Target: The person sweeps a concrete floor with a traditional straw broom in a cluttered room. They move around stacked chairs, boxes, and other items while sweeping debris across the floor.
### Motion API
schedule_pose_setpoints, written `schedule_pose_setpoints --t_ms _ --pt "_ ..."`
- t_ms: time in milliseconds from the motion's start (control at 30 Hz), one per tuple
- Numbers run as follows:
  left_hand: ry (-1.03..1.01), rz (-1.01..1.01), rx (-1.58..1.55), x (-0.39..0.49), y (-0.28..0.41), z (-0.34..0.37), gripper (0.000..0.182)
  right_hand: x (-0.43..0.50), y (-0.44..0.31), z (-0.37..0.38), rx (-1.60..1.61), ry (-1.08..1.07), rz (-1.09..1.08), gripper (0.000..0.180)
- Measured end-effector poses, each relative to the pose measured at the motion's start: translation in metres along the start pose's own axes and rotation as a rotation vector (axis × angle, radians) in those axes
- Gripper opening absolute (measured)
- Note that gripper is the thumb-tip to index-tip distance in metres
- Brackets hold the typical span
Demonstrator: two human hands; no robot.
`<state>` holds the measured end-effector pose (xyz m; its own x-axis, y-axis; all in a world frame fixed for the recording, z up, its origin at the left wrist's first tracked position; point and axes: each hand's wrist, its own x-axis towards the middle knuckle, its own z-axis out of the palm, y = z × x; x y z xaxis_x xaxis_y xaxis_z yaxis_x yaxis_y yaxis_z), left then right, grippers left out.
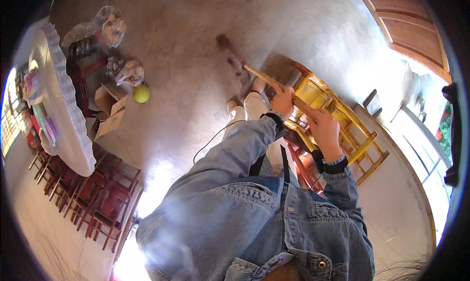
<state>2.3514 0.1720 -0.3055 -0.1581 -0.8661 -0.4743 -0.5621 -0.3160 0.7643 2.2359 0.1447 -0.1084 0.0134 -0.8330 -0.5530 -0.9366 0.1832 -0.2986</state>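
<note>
Both hands grip the pale wooden handle (260, 74) of a long-handled floor tool. Its dark, blurred head (224, 42) is on the floor ahead of my feet; whether it is a mop or a broom I cannot tell. My left hand (282, 104) is wrapped round the handle lower down, nearer the head. Higher up, close to the handle's upper end, is my right hand (325, 133). Dark bands circle both wrists at the denim cuffs. Dark smudges (237, 66) show on the concrete floor (176, 53) beside the tool's head.
Yellow wooden chairs (361, 147) stand close on my right, with a red one (306, 171) by my leg. On the left are a covered round table (64, 97), stacked red stools (106, 200), an open cardboard box (110, 104), a yellow-green ball (141, 93) and plastic bags (112, 29).
</note>
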Motion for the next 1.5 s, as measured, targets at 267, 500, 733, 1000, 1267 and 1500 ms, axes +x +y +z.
schedule_pose_setpoints --t_ms 267,500,733,1000,1267,1500 --pt "-0.189 0.162 0.025 0.049 0.048 -0.026 0.034 0.003 0.005 -0.018 0.101 0.202 0.049 0.035" --pt "-0.181 0.264 0.115 0.080 0.039 -0.103 0.032 0.032 -0.025 -0.007 0.259 0.301 -0.068 0.039" --pt "-0.060 0.263 0.418 0.144 -0.047 -0.206 0.028 0.128 -0.108 0.039 0.289 0.151 -0.171 0.048" --pt "-0.115 -0.013 0.466 0.212 -0.162 -0.305 0.027 0.230 -0.202 0.080 0.411 0.065 -0.209 0.024" --pt "-0.121 -0.075 0.506 0.253 -0.178 -0.342 0.024 0.287 -0.243 0.083 0.369 0.006 -0.102 0.023" --pt "-0.070 0.048 0.478 0.279 -0.108 -0.313 0.023 0.292 -0.216 0.044 0.409 0.059 0.031 0.029"
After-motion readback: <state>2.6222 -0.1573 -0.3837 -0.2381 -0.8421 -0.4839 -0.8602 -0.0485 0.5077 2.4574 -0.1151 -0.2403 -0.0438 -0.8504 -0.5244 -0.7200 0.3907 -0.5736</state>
